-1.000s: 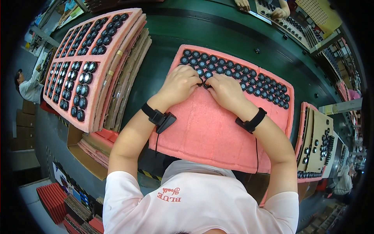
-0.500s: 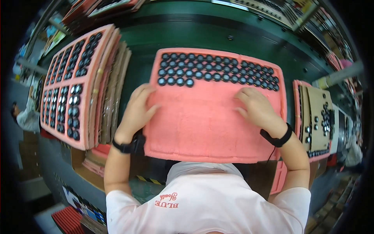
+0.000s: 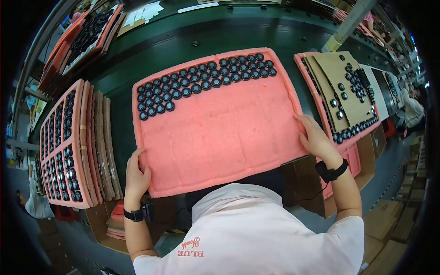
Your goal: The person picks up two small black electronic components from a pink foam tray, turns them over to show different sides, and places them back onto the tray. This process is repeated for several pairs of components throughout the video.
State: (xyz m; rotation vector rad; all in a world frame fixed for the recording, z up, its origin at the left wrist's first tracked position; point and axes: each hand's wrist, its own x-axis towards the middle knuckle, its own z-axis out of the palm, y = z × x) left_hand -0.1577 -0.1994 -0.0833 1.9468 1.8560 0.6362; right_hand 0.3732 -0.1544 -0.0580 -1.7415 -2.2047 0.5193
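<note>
A large pink foam tray (image 3: pixel 220 137) lies in front of me, turned a little so that its right side is farther away. Rows of round black parts (image 3: pixel 196 88) with grey tops fill its far part; the near part is bare pink foam. My left hand (image 3: pixel 136 176) holds the tray's left edge near the front corner, thumb on the upper side. My right hand (image 3: pixel 316 137) grips the right edge, its fingertips on the rim. Both hands wear black wristbands.
On the left, pink trays (image 3: pixel 82 146) of similar parts lean in a stack. At the right, cardboard (image 3: pixel 337 87) with loose black parts covers another filled tray. A green work surface (image 3: pixel 165 43) runs behind. Cardboard boxes (image 3: pixel 376 227) stand lower right.
My right hand has moved from above the tray to its right edge. My left hand has slid nearer along the left edge. The tray has turned, and the view has shifted.
</note>
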